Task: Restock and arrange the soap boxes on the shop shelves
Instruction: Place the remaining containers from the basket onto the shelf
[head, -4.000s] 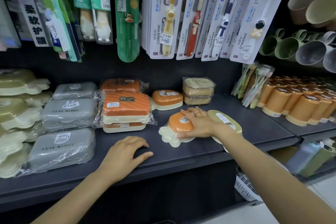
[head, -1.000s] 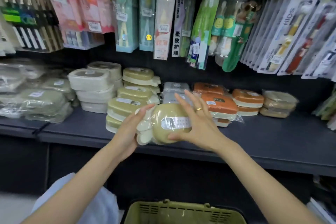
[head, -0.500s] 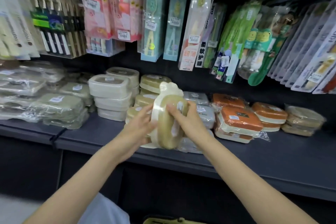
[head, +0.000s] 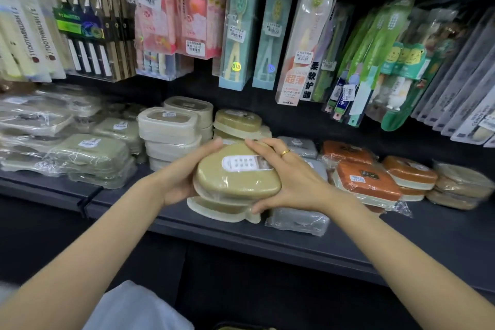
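An olive-green soap box (head: 235, 179) with a white label lies flat on top of a stack of like boxes (head: 219, 207) near the front of the dark shelf (head: 442, 233). My left hand (head: 182, 171) holds its left side, fingers curled over the far edge. My right hand (head: 292, 177), wearing a gold ring, grips its right side, thumb below. Behind it sit more olive boxes (head: 237, 120). Grey boxes (head: 297, 218) lie to the right, partly hidden by my right hand.
Cream rectangular boxes (head: 168, 126) and wrapped green-grey boxes (head: 91, 153) fill the shelf's left. Orange boxes (head: 364, 179) and tan boxes (head: 460, 187) stand at the right. Toothbrush packs (head: 241, 35) hang above on hooks. Bare shelf shows at the front right.
The olive box stood on edge between my hands half a second ago; it now lies flat, label up, on the stack. Both hands came down with it.
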